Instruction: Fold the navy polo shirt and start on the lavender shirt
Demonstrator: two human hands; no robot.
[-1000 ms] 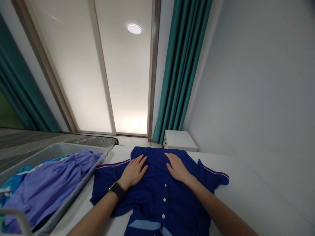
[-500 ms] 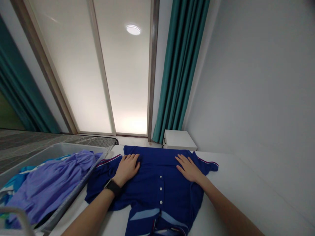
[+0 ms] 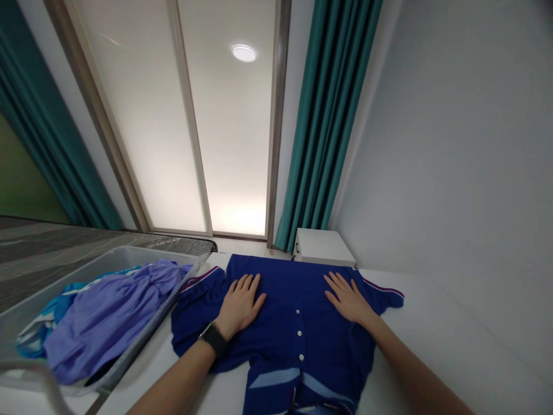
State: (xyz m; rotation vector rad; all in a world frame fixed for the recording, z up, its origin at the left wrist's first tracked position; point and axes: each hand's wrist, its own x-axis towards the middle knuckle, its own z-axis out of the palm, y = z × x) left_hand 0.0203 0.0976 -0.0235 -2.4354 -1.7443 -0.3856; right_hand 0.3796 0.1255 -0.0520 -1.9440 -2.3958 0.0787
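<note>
A dark blue short-sleeved shirt (image 3: pixel 280 334) with white buttons, light blue stripes and red-and-white trim lies spread on the white table (image 3: pixel 415 346). My left hand (image 3: pixel 239 302) rests flat on its upper left part, fingers stretched out. On the upper right part lies my right hand (image 3: pixel 348 297), palm down with fingers spread. Neither hand grips the cloth. A black watch (image 3: pixel 213 339) is on my left wrist. The shirt's lower end is bunched and cut off by the bottom of the view.
At the left stands a grey plastic bin (image 3: pixel 142 253) holding a purple garment (image 3: pixel 121 311) and blue-and-white clothes (image 3: pixel 38 328). Behind the table are a small white cabinet (image 3: pixel 324 246), a green curtain (image 3: pixel 330 127) and frosted sliding doors (image 3: pixel 228 144). A wall (image 3: pixel 466 155) borders the right side.
The view has shifted slightly, so the scene sits further right in the picture. Both hands stay flat on the shirt, with the left fingers a little more spread.
</note>
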